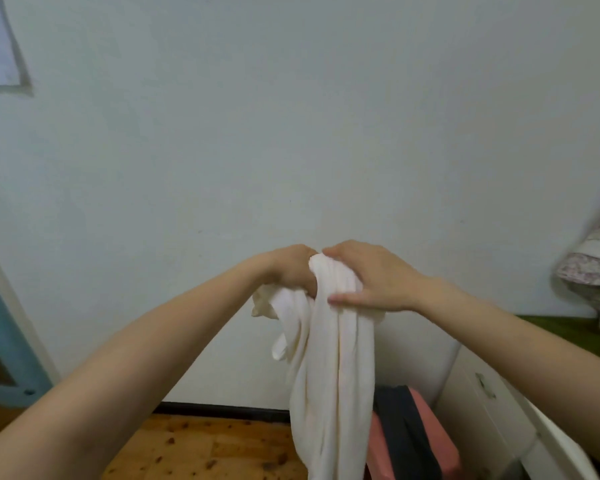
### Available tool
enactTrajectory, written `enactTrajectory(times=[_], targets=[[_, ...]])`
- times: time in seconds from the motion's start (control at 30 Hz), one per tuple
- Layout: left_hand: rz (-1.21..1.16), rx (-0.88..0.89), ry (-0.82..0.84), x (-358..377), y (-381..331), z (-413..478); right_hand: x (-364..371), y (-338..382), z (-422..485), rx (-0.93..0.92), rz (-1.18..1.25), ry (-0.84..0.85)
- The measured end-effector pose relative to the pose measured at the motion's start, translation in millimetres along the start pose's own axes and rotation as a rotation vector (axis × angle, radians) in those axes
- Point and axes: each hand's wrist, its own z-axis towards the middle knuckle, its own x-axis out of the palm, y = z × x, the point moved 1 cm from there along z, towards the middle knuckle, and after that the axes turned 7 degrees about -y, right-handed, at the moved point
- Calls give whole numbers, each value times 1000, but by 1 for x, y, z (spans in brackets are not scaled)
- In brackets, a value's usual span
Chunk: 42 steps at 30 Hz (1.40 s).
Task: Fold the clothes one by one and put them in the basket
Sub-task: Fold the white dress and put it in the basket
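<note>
I see the left hand [291, 268] fisted round the bunched top of a white garment [329, 368], the right hand [371, 278] gripping it alongside; it hangs in mid-air before the wall [291, 133]. Bunched so, it could fold crooked or drag the wooden floor [205, 445]. Lower right, dark cloth [402, 427] drapes a pink container [440, 441] beside a white cabinet [465, 420].

Garment [329, 358] was plain cream-white. Wall [291, 116] pale grey-white; skirting [222, 409] black. Floor [205, 448] orange-brown wood w/ dark knots. Object [440, 441] lower rt salmon pink, charcoal cloth [402, 427] over it. Cabinet [471, 420] white. Fabric [589, 268] far rt: whitish w/ small pink floral print. Surface [561, 327] beneath dark green. Frame [0, 341] at left teal.
</note>
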Motion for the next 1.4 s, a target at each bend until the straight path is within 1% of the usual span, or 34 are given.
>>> enactTrajectory(times=[0.07, 0.13, 0.23, 0.33, 0.4, 0.47, 0.53, 0.6, 0.63, 0.7, 0.73, 0.83, 0.9, 0.93, 0.97, 1.03, 1.1, 1.17, 1.23, 1.3, 1.4], targets=[[-70, -38, 72, -6, 2, 3, 13, 6, -9, -104, -233, -48], [-126, -61, 156, -8, 2, 7, 17, 13, -9, -86, -316, -61], [-97, -46, 228, -7, -1, 11, 19, 18, -2, 35, -216, -46], [-44, -31, 227, -5, 3, 14, 25, 13, 3, 143, -117, -75], [20, -24, 154, -3, 4, 12, 27, 7, 5, 245, -31, -2], [86, 8, 85, -1, 4, 9, 26, 4, 8, 340, 120, 75], [131, 51, 75, 4, 4, 6, 25, 1, 13, 395, 270, 124], [254, 113, 36, 13, 3, 1, 25, -3, 16, 430, 402, 175], [376, 151, -24, 17, 4, -2, 25, -5, 17, 448, 468, 197], [633, 251, -202, 29, 8, -9, 24, -10, 17, 504, 591, 215], [699, 295, -289, 33, 12, -12, 23, -11, 16, 534, 642, 222], [749, 391, -449, 43, 20, -17, 22, -18, 19, 609, 727, 272], [806, 490, -575, 51, 23, -16, 20, -21, 22, 654, 775, 341], [811, 502, -618, 54, 24, -15, 19, -22, 24, 671, 798, 388], [804, 497, -660, 57, 25, -14, 18, -24, 26, 672, 812, 437], [754, 475, -684, 59, 27, -10, 11, -21, 27, 655, 786, 508], [677, 438, -642, 60, 24, -8, 3, -20, 25, 654, 741, 555], [560, 394, -566, 59, 17, -8, -3, -21, 22, 659, 712, 588], [426, 350, -516, 57, 10, -7, -9, -22, 20, 629, 668, 587], [335, 282, -457, 52, 3, -7, -12, -20, 19, 549, 582, 512], [226, 152, -390, 46, 1, -4, -12, -11, 14, 436, 449, 294]])
